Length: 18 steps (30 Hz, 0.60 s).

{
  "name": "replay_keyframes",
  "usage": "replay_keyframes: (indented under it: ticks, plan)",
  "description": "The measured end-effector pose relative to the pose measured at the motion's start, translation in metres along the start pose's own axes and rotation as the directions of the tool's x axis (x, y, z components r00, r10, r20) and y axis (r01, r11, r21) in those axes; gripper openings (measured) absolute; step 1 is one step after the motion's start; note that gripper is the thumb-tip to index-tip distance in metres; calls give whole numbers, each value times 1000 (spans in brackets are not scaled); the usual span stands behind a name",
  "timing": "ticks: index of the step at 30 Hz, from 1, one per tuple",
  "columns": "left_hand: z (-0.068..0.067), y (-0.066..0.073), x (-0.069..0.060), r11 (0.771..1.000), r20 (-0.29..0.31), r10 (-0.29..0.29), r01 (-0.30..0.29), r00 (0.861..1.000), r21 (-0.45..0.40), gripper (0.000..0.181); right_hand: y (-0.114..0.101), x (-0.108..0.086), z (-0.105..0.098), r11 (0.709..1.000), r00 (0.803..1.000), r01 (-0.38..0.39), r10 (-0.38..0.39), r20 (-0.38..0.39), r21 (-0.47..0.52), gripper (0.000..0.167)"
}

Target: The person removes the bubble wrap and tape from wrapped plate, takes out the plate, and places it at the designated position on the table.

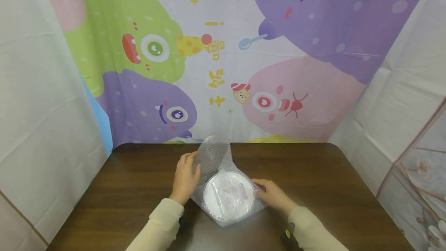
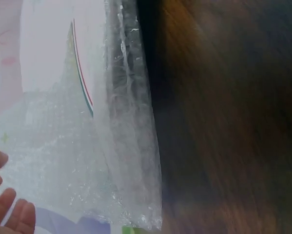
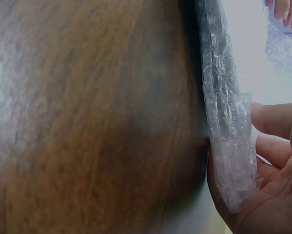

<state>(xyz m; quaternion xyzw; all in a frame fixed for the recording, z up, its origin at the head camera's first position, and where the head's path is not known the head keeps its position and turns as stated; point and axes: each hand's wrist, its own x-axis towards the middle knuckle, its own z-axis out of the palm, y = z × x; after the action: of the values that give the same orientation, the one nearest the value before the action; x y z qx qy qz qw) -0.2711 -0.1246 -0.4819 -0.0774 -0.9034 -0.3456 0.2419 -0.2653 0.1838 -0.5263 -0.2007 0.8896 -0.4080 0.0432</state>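
A white round plate (image 1: 230, 196), its rim lined in red and green, lies on a sheet of bubble wrap (image 1: 213, 156). One corner of the wrap stands up behind it, and clear film covers the plate's middle. My left hand (image 1: 186, 177) is at the left side of the raised flap, its fingers (image 2: 11, 209) loosely extended; whether they touch the wrap is hard to tell. On the right, my right hand (image 1: 273, 195) holds the wrap's side corner between thumb and fingers (image 3: 275, 119), with part of the fingers hidden beneath the wrap.
A dark brown wooden table (image 1: 139, 189) bears the plate and wrap. Behind its far edge hangs a cartoon-printed curtain (image 1: 216, 119). Pale curtains (image 1: 45, 119) stand at both sides. A dark device (image 1: 288, 235) sits at my right wrist.
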Motion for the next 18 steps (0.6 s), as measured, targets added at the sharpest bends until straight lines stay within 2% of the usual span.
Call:
replay_keyframes:
  ticks: [2,5,8,10,13,15,18]
  plan:
    - [2,2,-1,997,-7,68,-67,998,28,40,0,0,0,1000,1000,-4,4,-3,3,43]
    - [6,3,-2,994,47,95,-97,994,43,42,0,0,0,1000,1000,-6,6,-1,5,43]
    - [10,-1,-3,998,156,47,-54,987,42,50,0,0,0,1000,1000,-3,3,3,6,43]
    - [12,-4,-4,999,233,-4,-7,972,48,55,1,0,1,1000,1000,2,-2,4,-2,43]
    - [15,-9,-6,997,323,-72,56,944,60,59,2,0,1,1000,1000,6,-6,0,-3,43]
    - [17,-11,-8,995,355,-99,81,930,66,60,2,-1,1,1000,1000,9,-9,-2,-5,43]
    - [20,-15,-9,992,377,-122,99,918,82,60,2,0,1,1000,1000,7,-7,-3,-2,44]
